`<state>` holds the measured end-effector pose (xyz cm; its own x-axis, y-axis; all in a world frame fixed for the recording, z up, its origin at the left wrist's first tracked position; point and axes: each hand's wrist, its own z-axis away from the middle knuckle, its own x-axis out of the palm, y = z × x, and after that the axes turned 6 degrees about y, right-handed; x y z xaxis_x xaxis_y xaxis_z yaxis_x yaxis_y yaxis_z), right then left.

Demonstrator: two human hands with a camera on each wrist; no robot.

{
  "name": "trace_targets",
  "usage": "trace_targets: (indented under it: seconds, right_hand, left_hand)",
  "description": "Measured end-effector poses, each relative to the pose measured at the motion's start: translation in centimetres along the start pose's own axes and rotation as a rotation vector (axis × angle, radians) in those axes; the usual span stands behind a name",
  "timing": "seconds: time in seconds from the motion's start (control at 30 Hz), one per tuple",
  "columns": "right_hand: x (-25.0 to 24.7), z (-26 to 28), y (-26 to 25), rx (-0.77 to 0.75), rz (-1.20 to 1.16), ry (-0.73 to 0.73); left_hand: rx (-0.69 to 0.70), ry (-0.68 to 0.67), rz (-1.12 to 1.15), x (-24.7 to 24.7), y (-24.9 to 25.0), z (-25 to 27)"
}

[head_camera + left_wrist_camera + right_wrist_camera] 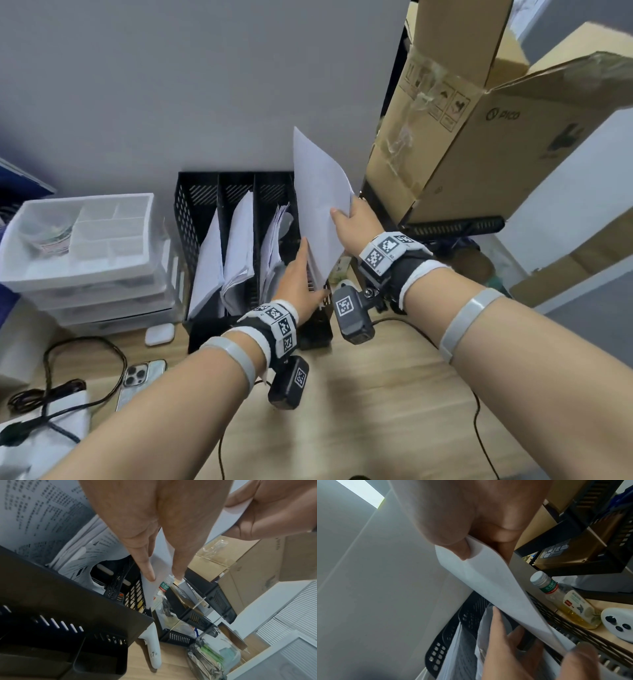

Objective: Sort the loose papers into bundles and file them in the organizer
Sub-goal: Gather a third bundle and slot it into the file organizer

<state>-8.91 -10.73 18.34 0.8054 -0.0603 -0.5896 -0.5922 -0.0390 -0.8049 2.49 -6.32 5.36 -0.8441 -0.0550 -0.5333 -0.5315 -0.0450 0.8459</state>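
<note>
A bundle of white papers (pixel 318 205) stands tilted over the rightmost slot of the black mesh organizer (pixel 202 205). My right hand (pixel 352 222) pinches the bundle's upper right edge, thumb on the near face. My left hand (pixel 298 277) holds its lower edge between thumb and long fingers, just above the slot. Other paper bundles (pixel 239 240) stand in the three slots to the left. The left wrist view shows the paper (pixel 161 561) between my digits above the organizer (pixel 68 601). In the right wrist view the sheet (pixel 496 588) curves down to the organizer (pixel 471 608).
Stacked white drawer trays (pixel 78 240) sit left of the organizer, with a phone (pixel 140 377), cables (pixel 85 377) and a small white case (pixel 159 334) in front. A big cardboard box (pixel 479 137) looms at the right. A bottle (pixel 565 599) and white controller (pixel 152 649) lie beside the organizer.
</note>
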Motion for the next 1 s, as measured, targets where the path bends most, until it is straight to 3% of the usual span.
trace_targets:
  seconds: [0.2,0.33,0.53,0.67,0.77,1.0]
  right_hand:
    - [2.5,-1.3,2.0,0.075,0.154,-0.075]
    - [3.7,-1.8,3.4,0.097,0.327,-0.155]
    - [5.8,-1.7,5.2,0.086,0.380,-0.284]
    - [6.4,-1.2,6.3,0.098,0.352,-0.348]
    - [6.3,-1.1,6.7,0.119,0.278,-0.344]
    - [3.1,-0.4,5.4,0.127,0.069,-0.332]
  left_hand:
    - [-0.049,-0.020,-0.100,0.5,-0.6,-2.3]
    - [-0.061,-0.065,-0.070,0.8,-0.8,-3.1]
    - [-0.130,-0.060,-0.029,0.4,-1.7,-3.7]
    - [-0.143,-0.086,0.008,0.3,-3.9,-4.2]
    - [-0.188,-0.101,0.042,-1.4,-2.6,-2.9]
    - [-0.242,-0.102,0.025,-4.3,-3.9,-0.4]
